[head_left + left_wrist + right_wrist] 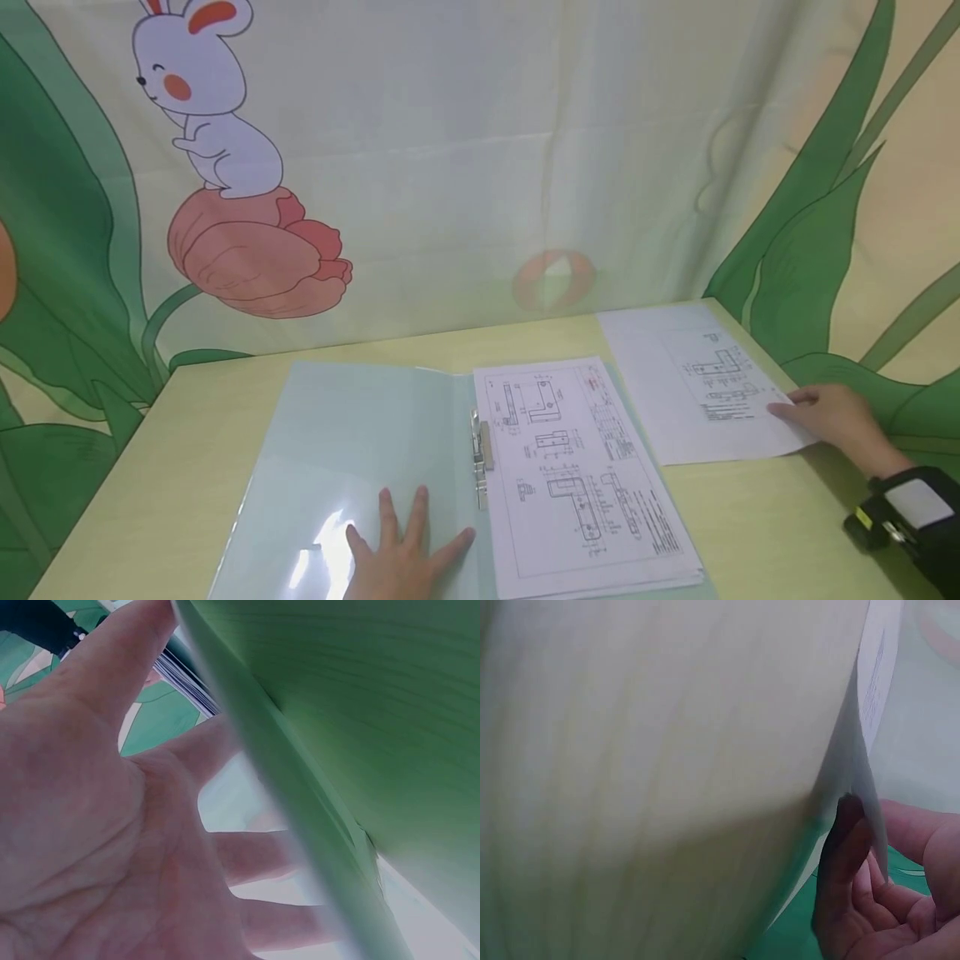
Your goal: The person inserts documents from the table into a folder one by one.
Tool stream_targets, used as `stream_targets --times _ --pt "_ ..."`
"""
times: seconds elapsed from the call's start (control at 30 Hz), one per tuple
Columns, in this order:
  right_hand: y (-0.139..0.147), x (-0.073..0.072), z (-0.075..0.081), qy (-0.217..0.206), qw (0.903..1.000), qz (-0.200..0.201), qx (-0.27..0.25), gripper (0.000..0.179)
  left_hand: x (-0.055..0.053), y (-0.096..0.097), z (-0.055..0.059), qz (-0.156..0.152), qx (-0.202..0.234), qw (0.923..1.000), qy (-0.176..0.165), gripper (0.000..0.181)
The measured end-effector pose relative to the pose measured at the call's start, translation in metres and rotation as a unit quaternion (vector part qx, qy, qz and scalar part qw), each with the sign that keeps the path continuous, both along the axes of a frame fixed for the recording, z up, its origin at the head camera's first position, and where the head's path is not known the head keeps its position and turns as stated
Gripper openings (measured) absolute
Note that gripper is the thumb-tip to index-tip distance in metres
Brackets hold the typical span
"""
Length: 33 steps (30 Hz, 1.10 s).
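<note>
A pale green file folder [345, 442] lies spread flat on the table, and a stack of printed technical drawings [555, 517] rests on its right half beside a metal clip [481, 450]. My left hand [397, 558] presses on the folder's left cover with its fingers spread; the left wrist view shows the palm and the folder's green edge. At the right, my right hand [832, 421] pinches the near right corner of a separate drawing sheet [645, 383]. In the right wrist view, thumb and fingers hold that sheet's edge [866, 765], its corner lifted from the table.
The light wood-look table [187, 417] ends against a hanging cloth [450, 167] printed with a rabbit, flowers and leaves. A black wrist device [911, 517] sits on the right forearm. Light reflects off the folder's glossy left cover.
</note>
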State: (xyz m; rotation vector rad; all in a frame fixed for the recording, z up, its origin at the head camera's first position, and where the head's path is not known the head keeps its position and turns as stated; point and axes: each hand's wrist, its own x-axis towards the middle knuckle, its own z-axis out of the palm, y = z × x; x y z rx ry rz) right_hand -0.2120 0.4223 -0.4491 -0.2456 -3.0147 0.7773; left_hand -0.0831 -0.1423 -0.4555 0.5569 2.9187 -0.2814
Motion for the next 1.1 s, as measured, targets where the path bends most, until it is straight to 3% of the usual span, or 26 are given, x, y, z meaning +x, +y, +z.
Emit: stream_targets --times 0.4,0.8,1.1 --pt "0.006 0.007 0.004 0.028 0.9994 0.006 -0.018 0.056 0.001 0.001 -0.001 0.001 0.0 1.0 0.003 0.089" --pt "0.007 0.017 0.018 0.062 0.9972 -0.026 -0.033 0.059 0.001 0.001 0.0 -0.006 -0.008 0.9998 0.019 0.091" --pt "0.003 0.027 0.032 0.064 0.9942 -0.061 -0.061 0.062 0.0 0.001 -0.004 -0.003 -0.008 0.9998 0.019 0.09"
